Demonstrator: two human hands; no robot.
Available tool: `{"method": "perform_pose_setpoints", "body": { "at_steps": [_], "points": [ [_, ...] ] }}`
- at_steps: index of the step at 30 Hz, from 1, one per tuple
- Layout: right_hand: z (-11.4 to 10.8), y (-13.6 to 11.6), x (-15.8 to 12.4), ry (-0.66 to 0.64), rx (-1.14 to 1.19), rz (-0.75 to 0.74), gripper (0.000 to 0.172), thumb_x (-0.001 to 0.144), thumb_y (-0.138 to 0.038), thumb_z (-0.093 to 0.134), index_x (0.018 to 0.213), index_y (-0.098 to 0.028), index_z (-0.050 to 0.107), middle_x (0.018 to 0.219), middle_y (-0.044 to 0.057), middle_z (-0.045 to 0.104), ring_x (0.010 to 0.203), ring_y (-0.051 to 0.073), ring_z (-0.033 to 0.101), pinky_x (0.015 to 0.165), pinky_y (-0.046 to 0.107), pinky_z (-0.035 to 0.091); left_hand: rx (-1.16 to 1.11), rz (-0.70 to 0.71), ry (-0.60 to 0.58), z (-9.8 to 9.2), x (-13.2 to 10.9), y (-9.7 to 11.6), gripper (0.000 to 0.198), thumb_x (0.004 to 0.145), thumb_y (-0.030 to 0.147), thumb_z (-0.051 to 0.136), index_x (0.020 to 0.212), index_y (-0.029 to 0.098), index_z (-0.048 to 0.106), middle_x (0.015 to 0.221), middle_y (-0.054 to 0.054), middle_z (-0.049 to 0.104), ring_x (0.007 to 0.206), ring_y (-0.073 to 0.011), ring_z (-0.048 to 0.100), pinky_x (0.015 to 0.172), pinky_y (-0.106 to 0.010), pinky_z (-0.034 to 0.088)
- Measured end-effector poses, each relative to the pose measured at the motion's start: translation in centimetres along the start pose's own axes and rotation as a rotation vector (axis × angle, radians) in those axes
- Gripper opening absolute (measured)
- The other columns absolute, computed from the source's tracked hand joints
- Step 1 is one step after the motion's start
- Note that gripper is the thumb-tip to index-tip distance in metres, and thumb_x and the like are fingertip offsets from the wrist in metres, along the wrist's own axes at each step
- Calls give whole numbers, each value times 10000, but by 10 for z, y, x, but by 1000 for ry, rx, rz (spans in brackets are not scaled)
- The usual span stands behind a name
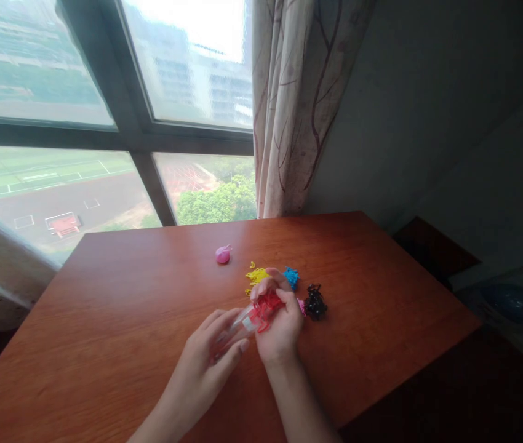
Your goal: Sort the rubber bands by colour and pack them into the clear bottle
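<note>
My left hand is wrapped around a clear see-through container, tilted with its mouth toward my other hand. Cupped close to that mouth, my right hand is closed round a bunch of red rubber bands; some bands hang from the fingers and some seem to lie at the mouth. Just beyond the right hand are small heaps of yellow bands and blue bands. Black bands lie to its right, with a bit of pink showing, the rest of it hidden by the hand.
A round pink object, perhaps a lid, sits farther back on the brown wooden table. Behind the table are a window and a patterned curtain. The table's right edge drops off toward a dark area.
</note>
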State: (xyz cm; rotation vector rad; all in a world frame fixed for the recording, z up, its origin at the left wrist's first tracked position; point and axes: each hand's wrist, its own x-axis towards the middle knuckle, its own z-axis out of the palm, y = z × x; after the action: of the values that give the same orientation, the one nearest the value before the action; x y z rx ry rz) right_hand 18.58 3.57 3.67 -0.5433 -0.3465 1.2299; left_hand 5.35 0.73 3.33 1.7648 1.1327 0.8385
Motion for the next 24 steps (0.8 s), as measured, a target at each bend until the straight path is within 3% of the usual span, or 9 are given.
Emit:
{"method": "perform_pose_setpoints", "body": {
  "at_steps": [5,11,16,20,24],
  "points": [
    [-1,6,2,28,-40,-24,230,611,-99,543,775,-234,630,600,-63,555,590,105,501,632,238,407,-50,-19,5,1,0,-1,308,893,355,583,1154,203,643,1045,-84,659,960,-231,645,828,-316,533],
    [-3,6,4,-23,-25,96,156,611,-93,590,679,-232,610,523,-72,495,611,118,525,637,239,404,-34,-2,12,0,2,-3,339,897,329,580,1208,206,631,1125,-91,648,1022,-232,634,875,-321,520],
    [0,-2,3,-18,-8,117,79,714,-252,585,711,-223,659,602,-33,554,632,141,544,662,282,442,10,20,-1,-2,4,-3,346,902,338,568,1215,203,633,1135,-107,656,1016,-246,634,873,-341,524],
    [1,-6,7,10,-26,147,292,830,-459,573,779,-199,696,579,-20,579,588,136,538,630,274,451,26,23,-20,-5,4,-2,343,904,346,561,1210,206,629,1144,-112,645,1020,-247,630,866,-336,529],
    [-1,-12,14,14,-26,156,374,856,-544,566,803,-196,691,573,-15,605,584,130,564,594,244,448,59,34,-39,-9,4,-1,343,905,330,556,1219,214,628,1109,-98,651,973,-230,641,835,-311,529]
  ]
}}
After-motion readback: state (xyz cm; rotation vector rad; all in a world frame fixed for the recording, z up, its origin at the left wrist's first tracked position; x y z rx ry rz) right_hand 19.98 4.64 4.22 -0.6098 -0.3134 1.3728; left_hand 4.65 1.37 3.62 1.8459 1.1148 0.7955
